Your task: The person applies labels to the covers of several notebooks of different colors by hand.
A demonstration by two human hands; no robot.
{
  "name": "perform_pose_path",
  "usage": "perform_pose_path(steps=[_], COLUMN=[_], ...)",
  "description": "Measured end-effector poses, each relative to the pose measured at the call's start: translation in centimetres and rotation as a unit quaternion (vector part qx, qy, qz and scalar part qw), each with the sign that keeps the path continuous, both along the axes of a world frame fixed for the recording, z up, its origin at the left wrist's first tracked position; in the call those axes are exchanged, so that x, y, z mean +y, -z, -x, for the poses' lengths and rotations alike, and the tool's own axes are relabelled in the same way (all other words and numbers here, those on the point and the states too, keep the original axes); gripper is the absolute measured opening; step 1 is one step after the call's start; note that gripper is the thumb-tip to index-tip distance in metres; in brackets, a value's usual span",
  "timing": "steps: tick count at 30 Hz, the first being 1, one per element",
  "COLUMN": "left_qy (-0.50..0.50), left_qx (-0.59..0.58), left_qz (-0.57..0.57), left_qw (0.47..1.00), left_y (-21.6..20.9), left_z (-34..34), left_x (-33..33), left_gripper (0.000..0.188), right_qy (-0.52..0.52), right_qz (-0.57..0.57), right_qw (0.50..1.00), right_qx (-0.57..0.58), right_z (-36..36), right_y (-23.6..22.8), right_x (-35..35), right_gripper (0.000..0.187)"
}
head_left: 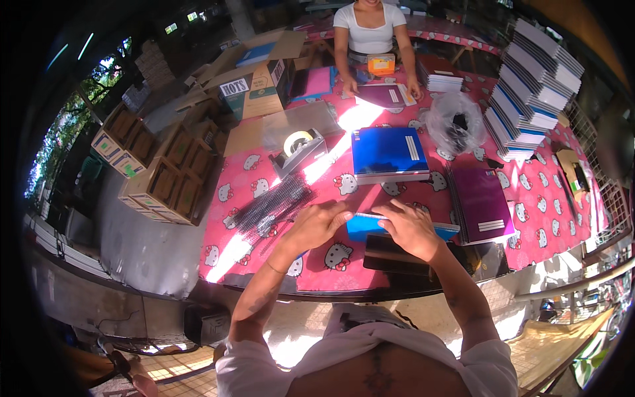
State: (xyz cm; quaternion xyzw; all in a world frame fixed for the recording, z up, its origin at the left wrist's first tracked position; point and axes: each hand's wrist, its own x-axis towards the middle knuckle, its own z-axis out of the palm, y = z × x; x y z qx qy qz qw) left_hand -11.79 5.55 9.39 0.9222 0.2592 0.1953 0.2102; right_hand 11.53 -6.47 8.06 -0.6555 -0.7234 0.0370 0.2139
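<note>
Centre frame: my left hand (320, 226) and right hand (411, 229) pinch a blue notebook (362, 228) along its top edge. Black coils (274, 204) lie loose, left; the purple notebook (486, 204), right, looks finished.

Your light-blue cover (362, 229) looks smooth — your pink tablecloth (314, 279) like shiny plastic, the bag (444, 112) crinkled clear plastic, the carton (261, 96) matt cardboard, your sleeve (250, 370) matt cloth.

One tape dispenser (308, 157), one bunched plastic bag (440, 120), one co-worker (370, 31), four hands (411, 228) (two the co-worker's).
</note>
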Motion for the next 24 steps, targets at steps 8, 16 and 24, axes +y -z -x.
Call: perform_pose_path(steps=[8, 16, 24], left_qy=[0.016, -0.036, -0.178], left_qx=[-0.121, -0.003, 0.002], left_qz=[-0.085, -0.254, -0.201], left_qw=[0.989, 0.966, 0.963], left_y=[0.7, 2.6, 10.1], left_z=[-1.4, -4.1, -6.1], left_x=[0.4, -0.4, -2.6], left_gripper=[0.023, 0.061, 0.089], right_qy=[0.028, 0.058, 0.066], right_qz=[0.061, -0.056, -0.061], right_qw=[0.998, 0.996, 0.996], right_qx=[0.016, -0.032, -0.02], right_z=[-0.2, -0.6, -0.8], right_y=[-1.2, 0.9, 1.4], right_x=[-1.0, -1.1, -0.9], right_gripper=[0.027, 0.02, 0.024])
